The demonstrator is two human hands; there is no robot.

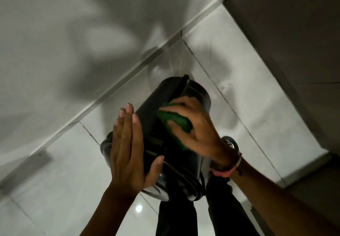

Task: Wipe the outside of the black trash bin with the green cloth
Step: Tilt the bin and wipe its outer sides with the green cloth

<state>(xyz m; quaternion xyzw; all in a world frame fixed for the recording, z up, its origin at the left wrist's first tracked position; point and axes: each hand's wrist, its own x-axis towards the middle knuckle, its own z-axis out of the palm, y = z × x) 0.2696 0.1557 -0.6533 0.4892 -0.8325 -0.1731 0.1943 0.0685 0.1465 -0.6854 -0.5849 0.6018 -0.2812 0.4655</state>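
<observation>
The black trash bin (193, 92) is tipped away from me, its base pointing toward the wall and its rim near my legs. My left hand (127, 143) lies flat against the bin's left side, fingers together and thumb hooked around the near edge, steadying it. My right hand (195, 125) presses the green cloth (176, 119) against the bin's upper side; only part of the cloth shows under the fingers.
White floor tiles (248, 97) run under the bin. A pale wall (64, 42) with a skirting line is on the left, a grey wall or door (294, 33) on the right. My dark trouser legs (176, 217) stand just below the bin.
</observation>
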